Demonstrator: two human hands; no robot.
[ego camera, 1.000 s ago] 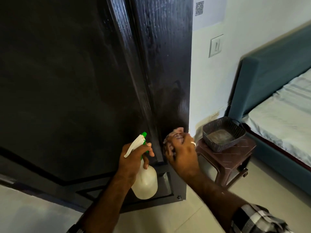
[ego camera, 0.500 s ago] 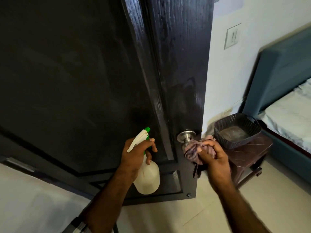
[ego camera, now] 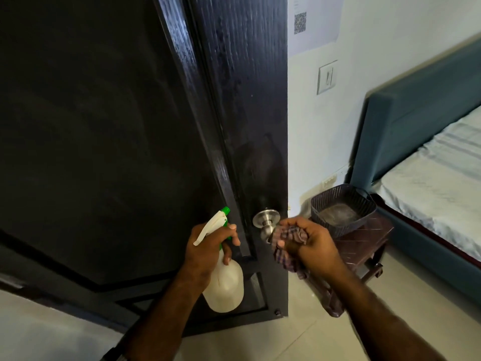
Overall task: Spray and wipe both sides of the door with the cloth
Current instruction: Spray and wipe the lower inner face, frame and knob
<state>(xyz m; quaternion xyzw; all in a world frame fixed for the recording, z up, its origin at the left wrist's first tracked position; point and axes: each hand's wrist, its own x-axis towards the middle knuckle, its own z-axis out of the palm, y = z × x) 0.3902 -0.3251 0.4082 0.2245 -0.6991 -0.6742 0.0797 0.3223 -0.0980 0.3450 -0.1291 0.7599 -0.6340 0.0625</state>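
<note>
Left hand [ego camera: 208, 251] grips the neck of the white plastic spray bottle with green nozzle [ego camera: 224, 277], fingers wrapped round it, index finger out near the trigger; bottle hangs close to the dark wood-grain door [ego camera: 244, 100]. Right hand [ego camera: 309, 243] clutches the bunched checked cloth [ego camera: 286, 241], held right beside the round steel door knob [ego camera: 266, 222]; contact unclear. Door edge faces the camera, streaky sheen on the stile. Risks, judged: loose cloth tail could snag on the knob; pushing at the knob could swing the door toward the brown plastic stool [ego camera: 364, 243] and the dark woven basket [ego camera: 341, 207] on it; an accidental trigger squeeze would wet the floor.
</note>
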